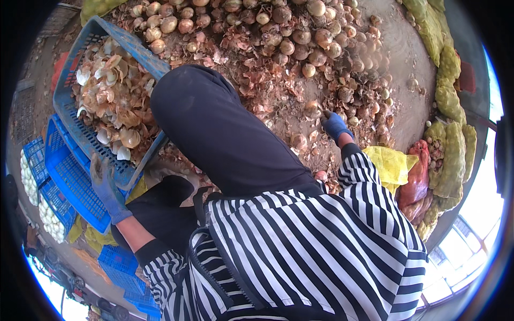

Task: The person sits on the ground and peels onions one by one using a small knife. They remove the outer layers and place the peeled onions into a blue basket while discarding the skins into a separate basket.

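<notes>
My left hand (105,188), in a soiled blue glove, grips the near rim of a worn blue plastic crate (120,170). The crate is tilted and holds a heap of loose onion skins (114,92), with an onion (130,138) among them. My right hand (335,125), also in a blue glove, reaches down to the ground on the right. Its fingertips are beside a brown onion (312,109); whether they touch it is unclear. My bent knee (188,88) stands between the crate and the onions on the floor.
Many unpeeled onions (301,37) and loose skins (265,84) cover the floor ahead. Brighter blue crates (82,180) sit at left, some holding white peeled onions (51,220). Yellow mesh sack (387,164), red sack (415,176) and full net sacks (447,160) line the right.
</notes>
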`<move>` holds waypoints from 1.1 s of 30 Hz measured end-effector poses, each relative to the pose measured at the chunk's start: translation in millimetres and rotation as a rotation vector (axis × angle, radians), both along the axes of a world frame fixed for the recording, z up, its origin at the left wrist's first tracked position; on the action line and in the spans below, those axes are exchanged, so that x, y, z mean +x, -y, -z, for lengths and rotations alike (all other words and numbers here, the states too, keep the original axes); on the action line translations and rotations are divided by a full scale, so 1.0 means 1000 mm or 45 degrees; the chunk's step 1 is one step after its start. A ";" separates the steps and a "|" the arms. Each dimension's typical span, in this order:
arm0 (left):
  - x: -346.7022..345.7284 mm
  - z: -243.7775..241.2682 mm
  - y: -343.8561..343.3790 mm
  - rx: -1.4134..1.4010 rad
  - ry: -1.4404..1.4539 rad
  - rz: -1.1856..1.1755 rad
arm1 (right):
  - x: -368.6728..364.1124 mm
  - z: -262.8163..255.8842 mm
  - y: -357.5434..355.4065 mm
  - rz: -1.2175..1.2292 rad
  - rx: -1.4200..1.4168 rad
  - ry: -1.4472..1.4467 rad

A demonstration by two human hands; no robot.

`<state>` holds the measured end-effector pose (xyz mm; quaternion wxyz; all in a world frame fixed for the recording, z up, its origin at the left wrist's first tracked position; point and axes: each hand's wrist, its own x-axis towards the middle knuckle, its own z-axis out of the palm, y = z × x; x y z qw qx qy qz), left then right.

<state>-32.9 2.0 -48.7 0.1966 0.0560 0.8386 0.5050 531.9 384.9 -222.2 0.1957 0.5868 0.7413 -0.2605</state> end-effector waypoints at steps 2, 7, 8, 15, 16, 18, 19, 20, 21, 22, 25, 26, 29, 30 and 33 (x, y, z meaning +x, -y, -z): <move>0.005 -0.004 -0.003 -0.021 -0.049 0.013 | -0.002 -0.010 0.000 0.076 0.066 -0.217; 0.003 0.007 0.013 -0.032 -0.181 0.151 | -0.146 -0.182 0.000 0.593 -0.366 -1.081; 0.009 0.004 0.001 -0.074 -0.284 0.239 | -0.169 -0.212 0.004 0.618 -0.456 -1.227; 0.078 -0.052 -0.048 0.157 -0.666 0.316 | -0.282 -0.296 0.063 0.477 -1.694 -1.606; 0.076 -0.056 -0.045 0.138 -0.691 0.339 | -0.302 -0.287 0.076 0.448 -1.824 -1.560; 0.087 -0.063 -0.033 0.088 -0.773 0.369 | -0.321 -0.267 0.102 0.415 -2.137 -1.409; 0.092 -0.061 -0.026 0.067 -0.808 0.388 | -0.329 -0.260 0.116 0.523 -2.297 -1.266; 0.094 -0.059 -0.018 0.051 -0.837 0.403 | -0.335 -0.249 0.129 0.485 -2.309 -1.189; 0.096 -0.053 -0.009 0.029 -0.859 0.412 | -0.339 -0.235 0.142 0.449 -2.323 -1.100; 0.093 -0.046 -0.002 0.020 -0.867 0.438 | -0.347 -0.221 0.155 0.590 -2.366 -1.021; 0.095 -0.025 0.018 -0.160 -0.641 0.476 | -0.364 -0.188 0.186 0.775 -2.611 -0.735; 0.101 -0.020 0.021 -0.187 -0.550 0.408 | -0.365 -0.183 0.193 0.846 -2.643 -0.667; 0.100 0.013 0.026 -0.341 -0.501 0.354 | -0.371 -0.164 0.206 0.752 -2.450 -0.551; 0.094 0.019 0.023 -0.388 -0.600 0.366 | -0.372 -0.163 0.209 0.704 -2.404 -0.554; 0.088 0.028 0.023 -0.293 -0.558 0.357 | -0.374 -0.167 0.209 0.816 -2.472 -0.603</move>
